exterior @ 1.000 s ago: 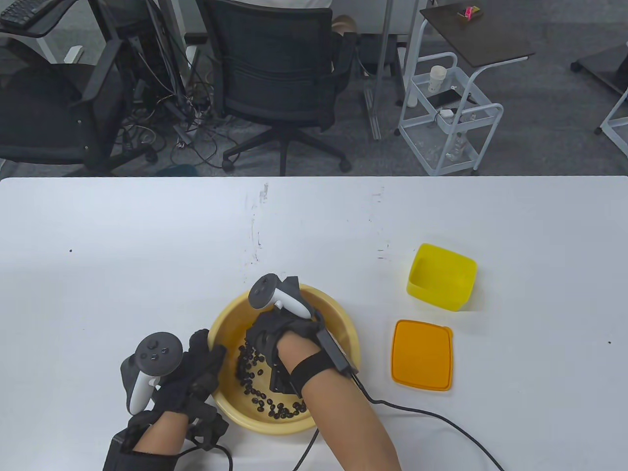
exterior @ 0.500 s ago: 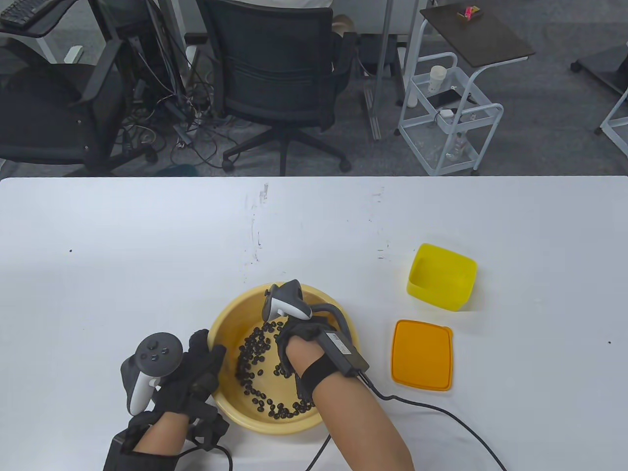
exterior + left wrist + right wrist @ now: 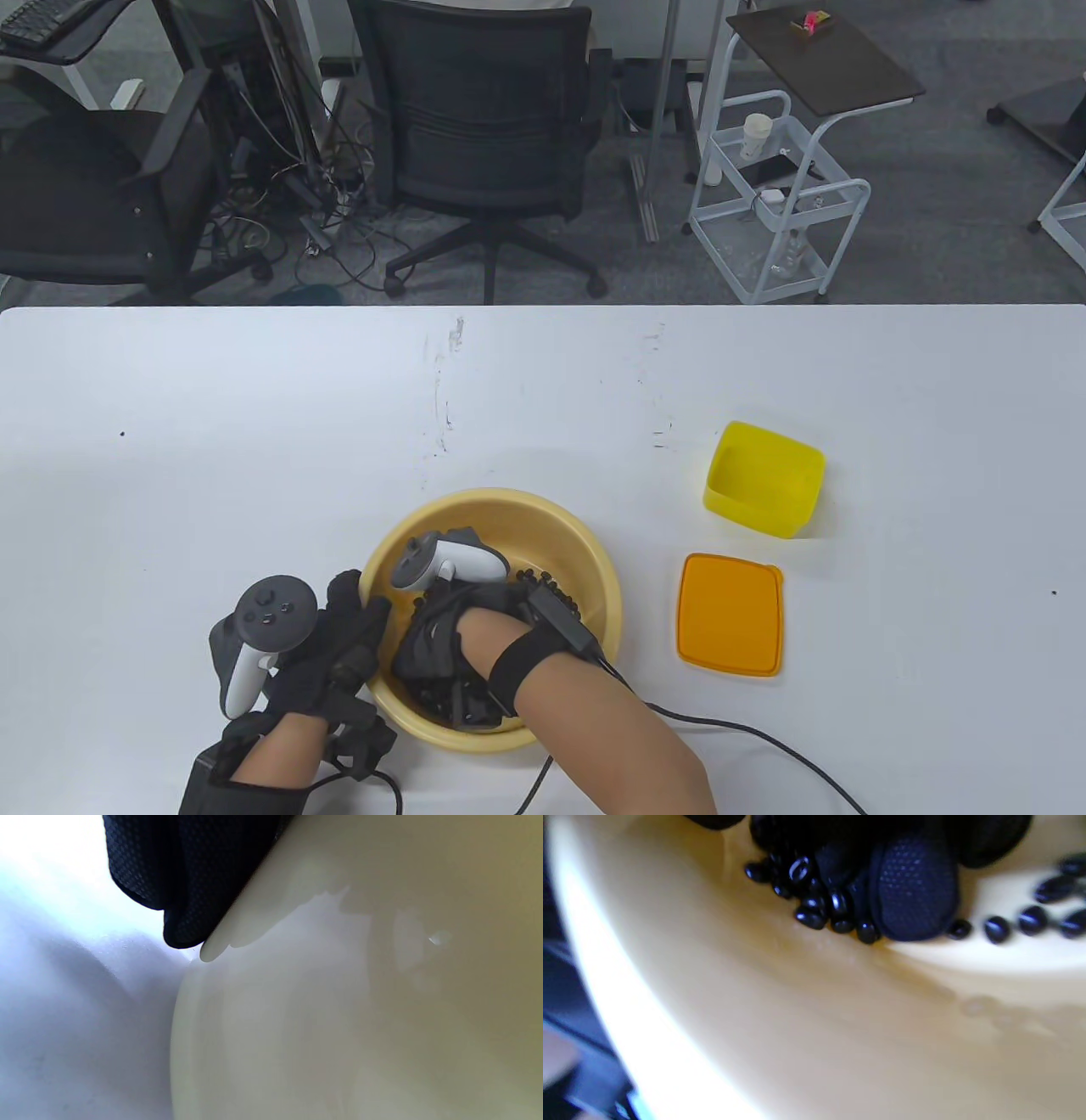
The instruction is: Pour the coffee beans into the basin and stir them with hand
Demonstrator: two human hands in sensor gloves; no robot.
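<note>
The yellow basin (image 3: 509,499) stands near the table's front edge. My left hand (image 3: 356,624) holds its left rim, thumb over the edge; in the left wrist view a gloved finger (image 3: 169,882) lies against the basin's outer wall (image 3: 339,1005). My right hand (image 3: 428,654) is down inside the basin at its near left side, covering most of the dark coffee beans (image 3: 551,586). The right wrist view shows its fingertips (image 3: 912,891) on the basin floor (image 3: 797,1018), pushing a clump of beans (image 3: 814,910). It grips nothing.
An empty yellow container (image 3: 764,480) and its orange lid (image 3: 730,613) lie to the right of the basin. The right glove's cable (image 3: 747,730) trails over the table to the front right. Office chairs and a cart stand beyond the far edge.
My right hand swept from the basin's far middle over to its near left side, pushing beans with it. The left hand and the basin stayed put.
</note>
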